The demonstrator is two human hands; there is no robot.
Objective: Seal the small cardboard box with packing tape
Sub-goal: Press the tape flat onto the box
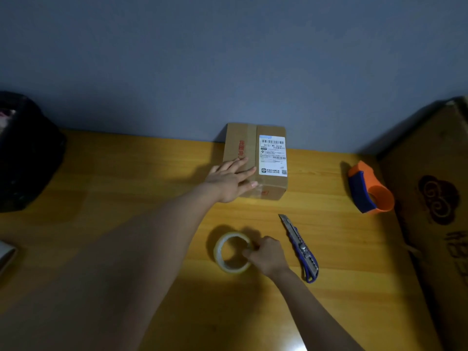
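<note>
Counted around the small cardboard box (255, 160), which stands at the far edge of the table (126, 173) against the wall:

1 small cardboard box, bearing 1 white shipping label (273, 155) on its top.

1 roll of clear packing tape (232, 252), lying flat nearer the camera than the box.

1 utility knife (300, 248), just right of the roll and nearer than the box.

1 orange and blue tape dispenser (368, 188), well to the right of the box.

1 large cardboard carton (430, 198), farther right than the dispenser.

1 dark bag (25, 153), far left of the box.

2 hands: the left hand (231, 179) on the box, the right hand (266, 254) at the roll.
</note>
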